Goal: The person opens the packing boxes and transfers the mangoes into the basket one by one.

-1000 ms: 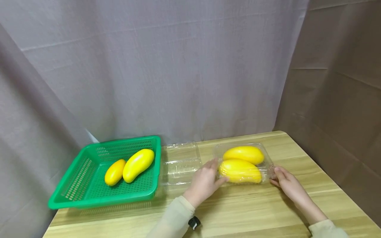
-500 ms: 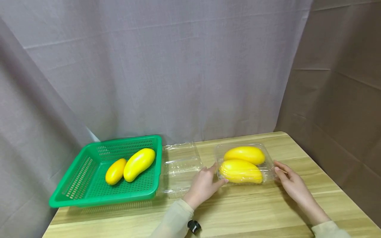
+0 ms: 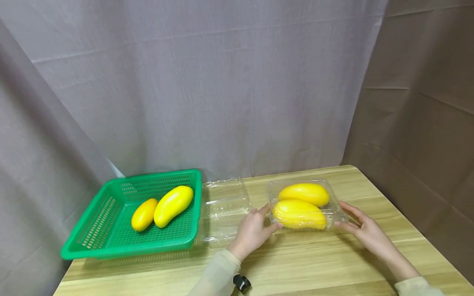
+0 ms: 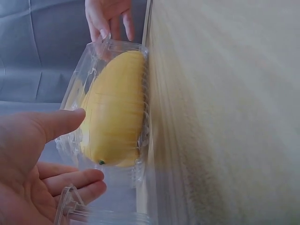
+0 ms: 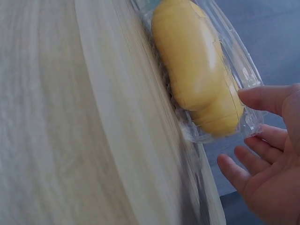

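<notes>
Two yellow mangoes, a rear one point(image 3: 303, 194) and a front one point(image 3: 299, 214), lie side by side inside a clear plastic clamshell box point(image 3: 335, 204) on the table. My left hand point(image 3: 251, 232) is at the box's left end, thumb at the front corner and fingers loosely extended alongside. At the opposite end, my right hand point(image 3: 371, 235) has its thumb and fingers spread around the corner. In the right wrist view the right thumb reaches the box's edge, and the other fingers point(image 5: 253, 161) are relaxed. The left wrist view shows the left thumb point(image 4: 65, 123) straight beside the front mango.
A green basket point(image 3: 129, 250) stands at the left with a smaller mango point(image 3: 144, 214) and a longer mango point(image 3: 173, 206) in it. Between basket and box lies another clear plastic container point(image 3: 225, 210). A grey curtain point(image 3: 237, 90) hangs behind the wooden table point(image 3: 307, 263).
My right hand has shifted slightly outward, its thumb and fingers spreading apart at the box's right end. The left hand and the mangoes have barely moved.
</notes>
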Motion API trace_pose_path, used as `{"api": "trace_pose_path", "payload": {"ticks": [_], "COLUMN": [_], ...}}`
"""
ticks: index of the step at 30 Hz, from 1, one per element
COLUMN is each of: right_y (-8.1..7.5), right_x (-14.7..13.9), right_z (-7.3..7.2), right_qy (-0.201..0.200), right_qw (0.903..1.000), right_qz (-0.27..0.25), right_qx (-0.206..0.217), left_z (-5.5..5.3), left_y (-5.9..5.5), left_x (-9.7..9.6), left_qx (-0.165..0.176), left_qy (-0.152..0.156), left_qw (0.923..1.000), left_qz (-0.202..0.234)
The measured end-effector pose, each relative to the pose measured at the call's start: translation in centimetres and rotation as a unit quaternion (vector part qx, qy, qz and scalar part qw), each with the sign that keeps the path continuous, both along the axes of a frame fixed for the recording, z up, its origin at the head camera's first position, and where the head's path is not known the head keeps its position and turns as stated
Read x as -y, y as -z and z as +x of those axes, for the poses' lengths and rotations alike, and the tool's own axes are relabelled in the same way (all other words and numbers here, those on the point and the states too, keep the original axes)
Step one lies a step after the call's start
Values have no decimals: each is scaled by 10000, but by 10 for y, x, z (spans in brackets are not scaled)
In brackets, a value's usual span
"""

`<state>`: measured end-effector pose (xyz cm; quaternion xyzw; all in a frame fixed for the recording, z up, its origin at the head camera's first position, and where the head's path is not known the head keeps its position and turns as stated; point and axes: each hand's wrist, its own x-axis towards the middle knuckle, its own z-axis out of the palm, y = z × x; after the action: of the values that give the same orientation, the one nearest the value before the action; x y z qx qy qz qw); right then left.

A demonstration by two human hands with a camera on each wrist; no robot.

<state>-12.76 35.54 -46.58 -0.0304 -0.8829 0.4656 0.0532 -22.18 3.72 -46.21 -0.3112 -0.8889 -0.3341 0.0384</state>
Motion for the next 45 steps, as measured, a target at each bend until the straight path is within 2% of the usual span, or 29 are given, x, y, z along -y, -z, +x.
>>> {"api": "trace_pose_path", "payload": {"ticks": [3,10,26,33,45], "right_y": [-1,2,0,-1,1], "right_x": [0,4,10,13,15], "right_z": [-1,-1,-8,-10,-18], "right_qy": [31,90,196,205,28], "right_qw": [9998,9925,9798,9767,9757], "right_qz": [167,1013,1740,1856,1826], "right_qx": [-118,-676,-966,-1062,-1214], "left_z": [-1,0,3,2,1], "left_y": [1,1,-2,-1,-3], "left_x": [-1,-2,-5,-6,-9], "left_qx": [17,141,369,-55,-278], "left_qy": [-51,-168,-313,-81,-84], "left_qw": [10000,9998,9988,10000,9991], "left_qz": [27,27,33,-14,-303]}}
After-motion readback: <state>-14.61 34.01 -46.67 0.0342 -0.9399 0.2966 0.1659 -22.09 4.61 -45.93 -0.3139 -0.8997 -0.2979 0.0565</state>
